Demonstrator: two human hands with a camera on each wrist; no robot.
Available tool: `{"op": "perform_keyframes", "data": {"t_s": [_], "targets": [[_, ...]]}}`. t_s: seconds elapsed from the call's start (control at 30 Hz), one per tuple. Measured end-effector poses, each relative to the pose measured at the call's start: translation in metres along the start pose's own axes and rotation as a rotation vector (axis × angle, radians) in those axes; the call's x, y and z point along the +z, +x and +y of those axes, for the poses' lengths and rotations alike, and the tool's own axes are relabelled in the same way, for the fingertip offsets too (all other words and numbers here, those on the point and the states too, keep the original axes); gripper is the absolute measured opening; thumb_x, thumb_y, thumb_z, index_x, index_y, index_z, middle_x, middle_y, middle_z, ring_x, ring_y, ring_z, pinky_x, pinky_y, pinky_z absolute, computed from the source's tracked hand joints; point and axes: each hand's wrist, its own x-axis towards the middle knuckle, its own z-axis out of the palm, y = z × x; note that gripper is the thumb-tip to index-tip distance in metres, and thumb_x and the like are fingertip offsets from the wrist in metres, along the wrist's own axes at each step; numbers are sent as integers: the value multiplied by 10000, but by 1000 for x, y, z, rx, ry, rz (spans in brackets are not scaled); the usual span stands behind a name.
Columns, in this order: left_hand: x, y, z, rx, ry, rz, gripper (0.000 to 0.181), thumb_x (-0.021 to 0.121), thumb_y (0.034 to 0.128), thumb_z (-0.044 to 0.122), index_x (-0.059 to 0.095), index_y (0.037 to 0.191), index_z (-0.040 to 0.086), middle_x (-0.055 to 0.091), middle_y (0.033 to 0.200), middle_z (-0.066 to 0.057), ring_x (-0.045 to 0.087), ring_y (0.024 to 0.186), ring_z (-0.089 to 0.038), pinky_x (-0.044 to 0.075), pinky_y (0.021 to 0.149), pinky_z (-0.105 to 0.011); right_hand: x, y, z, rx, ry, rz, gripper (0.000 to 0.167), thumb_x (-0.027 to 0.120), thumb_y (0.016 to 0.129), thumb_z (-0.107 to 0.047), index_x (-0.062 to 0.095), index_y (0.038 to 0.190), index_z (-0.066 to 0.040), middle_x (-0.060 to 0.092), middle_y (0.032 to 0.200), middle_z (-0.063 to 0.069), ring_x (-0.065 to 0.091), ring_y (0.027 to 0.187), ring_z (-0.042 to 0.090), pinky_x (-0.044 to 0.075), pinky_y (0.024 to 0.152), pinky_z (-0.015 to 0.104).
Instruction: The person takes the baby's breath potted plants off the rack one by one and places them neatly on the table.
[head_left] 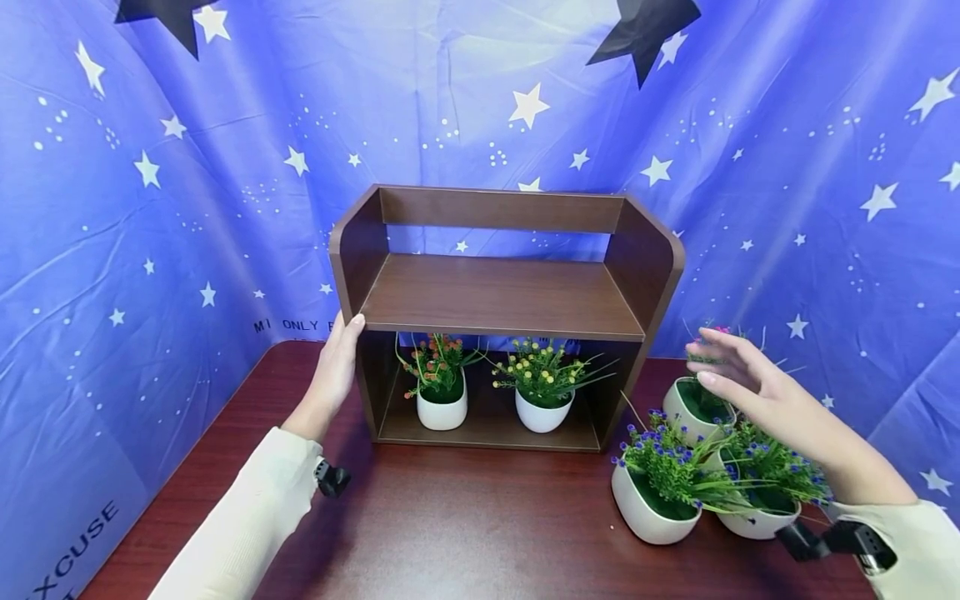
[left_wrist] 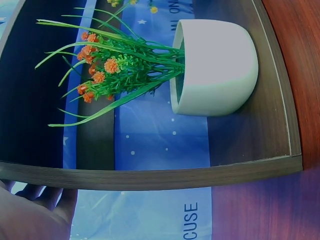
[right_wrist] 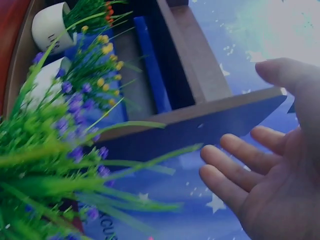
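Note:
A brown two-tier shelf [head_left: 502, 292] stands on the table. On its left side panel [left_wrist: 165, 179] lies my left hand [head_left: 335, 367], the thumb over the front edge and the fingers along the outer face. My right hand [head_left: 780, 400] holds nothing, its fingers spread and slightly bent, above several white pots at the right. In the right wrist view that hand [right_wrist: 265, 185] is beside the shelf's right panel [right_wrist: 200, 117]. The lower tier holds an orange-flowered pot [head_left: 442, 410] and a yellow-flowered pot [head_left: 543, 412].
Right of the shelf stand two blue-flowered pots, one in front [head_left: 652, 512] and one beside it [head_left: 757, 523]. A pot with pink flowers [head_left: 686, 408] is behind them, partly covered by the right hand. A blue starry cloth [head_left: 450, 108] hangs behind the table [head_left: 450, 517].

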Motion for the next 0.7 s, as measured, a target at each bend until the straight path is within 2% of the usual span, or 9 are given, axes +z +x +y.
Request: {"op": "perform_keyframes", "data": {"t_s": [0.07, 0.27, 0.5, 0.57, 0.7], "targets": [[0, 0, 0, -2, 2, 3, 684, 339, 1056, 534, 140, 1628, 215, 200, 1648, -52, 158, 1488, -223, 122, 1193, -498, -1, 5, -4, 34, -9, 3, 553, 494, 1062, -98, 269, 1567, -115, 494, 1403, -96, 513, 1203, -55, 439, 880, 96], [0, -1, 1, -2, 4, 4, 680, 336, 1055, 536, 157, 1626, 215, 224, 1640, -66, 171, 1484, -236, 129, 1189, -511, -5, 23, -16, 155, 15, -16, 594, 502, 1072, -247, 230, 1584, -117, 454, 1474, 142, 542, 1143, -49, 438, 882, 103], [-1, -2, 0, -1, -4, -5, 694, 328, 1054, 544, 120, 1630, 218, 186, 1651, -60, 144, 1491, -234, 111, 1191, -518, -2, 46, -11, 214, 91, -73, 700, 473, 1077, -331, 110, 1603, -45, 372, 1500, 287, 586, 1076, -32, 484, 876, 149], [-1, -2, 0, -2, 0, -5, 691, 329, 1053, 546, 129, 1629, 221, 198, 1648, -63, 153, 1489, -240, 117, 1190, -522, 0, 51, -9, 229, 91, -73, 711, 467, 1077, -345, 107, 1599, -24, 398, 1468, 298, 602, 1089, 13, 484, 872, 146], [0, -2, 0, 0, 0, -4, 684, 333, 1054, 542, 138, 1628, 228, 204, 1647, -56, 156, 1488, -234, 119, 1191, -514, 7, 62, -8, 263, 123, -74, 749, 494, 1065, -366, 105, 1590, 1, 406, 1442, 296, 579, 1209, 286, 500, 926, 226]]}}
